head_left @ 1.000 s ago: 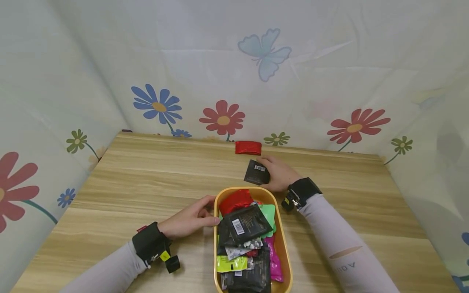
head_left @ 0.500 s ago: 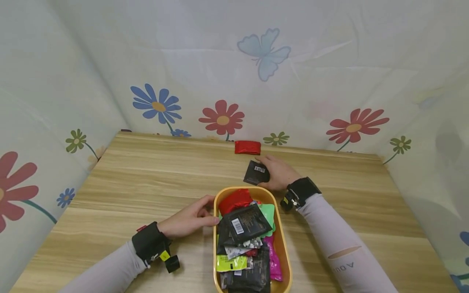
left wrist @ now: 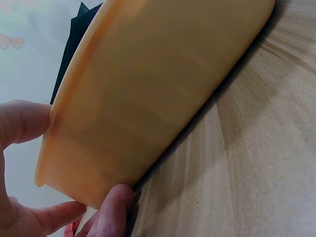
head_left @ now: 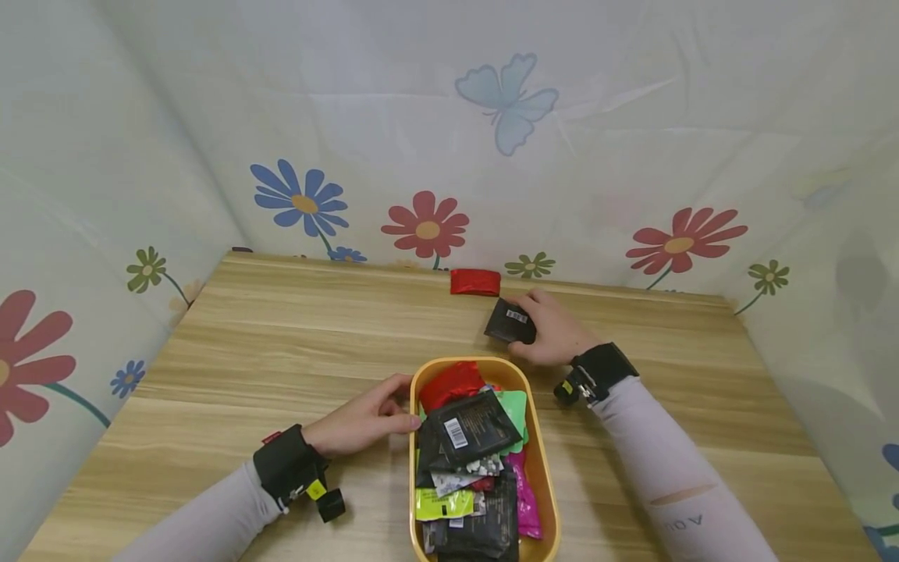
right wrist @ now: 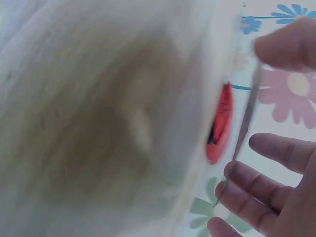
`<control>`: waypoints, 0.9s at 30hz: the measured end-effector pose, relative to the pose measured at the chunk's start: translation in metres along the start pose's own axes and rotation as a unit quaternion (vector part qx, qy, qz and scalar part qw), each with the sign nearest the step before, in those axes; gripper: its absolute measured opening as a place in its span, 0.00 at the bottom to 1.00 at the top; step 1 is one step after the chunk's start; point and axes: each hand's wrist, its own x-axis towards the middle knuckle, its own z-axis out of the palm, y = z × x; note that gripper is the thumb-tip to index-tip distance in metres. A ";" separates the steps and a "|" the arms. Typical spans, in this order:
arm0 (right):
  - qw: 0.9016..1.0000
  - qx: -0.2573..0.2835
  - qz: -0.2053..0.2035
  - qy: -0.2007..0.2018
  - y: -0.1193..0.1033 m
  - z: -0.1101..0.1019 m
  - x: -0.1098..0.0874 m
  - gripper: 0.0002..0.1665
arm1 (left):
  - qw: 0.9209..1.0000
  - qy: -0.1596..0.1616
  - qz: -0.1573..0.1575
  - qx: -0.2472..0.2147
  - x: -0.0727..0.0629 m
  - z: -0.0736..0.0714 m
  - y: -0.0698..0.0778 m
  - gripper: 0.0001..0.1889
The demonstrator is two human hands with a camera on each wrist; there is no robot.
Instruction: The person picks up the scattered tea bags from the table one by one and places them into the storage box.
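My right hand (head_left: 555,332) pinches a small black sachet (head_left: 504,321) with a white barcode label, above the table behind the bin. In the right wrist view the sachet (right wrist: 246,118) appears edge-on between thumb and fingers, off the tabletop. My left hand (head_left: 358,423) holds the left side of a yellow plastic bin (head_left: 543,468). In the left wrist view its thumb (left wrist: 27,121) rests at the rim and the fingers (left wrist: 112,212) lie against the lower corner. Inside the bin lie black sachets (head_left: 481,428), a red packet (head_left: 452,385), and green, yellow and magenta packets.
A red packet (head_left: 474,282) lies alone at the back edge of the wooden table (head_left: 295,328). A flower-printed curtain (head_left: 576,172) closes off the back and both sides. The bin stands near the front of the table.
My right hand has moved slightly right and lifted the black sachet from the tabletop, where it lay flatter before. The left hand and the bin have stayed in place.
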 end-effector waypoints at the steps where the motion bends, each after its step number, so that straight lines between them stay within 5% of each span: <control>1: 1.000 -0.001 -0.006 0.010 0.000 -0.004 -0.003 0.48 | 1.000 0.000 0.000 0.000 0.000 0.000 0.000 0.35; 9: 0.996 -0.001 -0.053 0.067 -0.027 -0.041 -0.041 0.43 | 1.000 -0.003 0.003 -0.004 0.000 -0.001 -0.002 0.34; 16: 0.983 -0.005 -0.154 0.100 -0.066 -0.065 -0.082 0.48 | 1.000 -0.005 0.003 -0.006 0.000 0.000 -0.001 0.35; 21: 0.972 -0.013 -0.207 0.106 -0.096 -0.071 -0.112 0.53 | 1.000 -0.005 0.001 -0.004 0.000 -0.001 -0.002 0.35; 27: 0.972 -0.012 -0.221 0.083 -0.123 -0.065 -0.140 0.58 | 1.000 -0.006 0.000 -0.004 0.001 -0.001 -0.004 0.35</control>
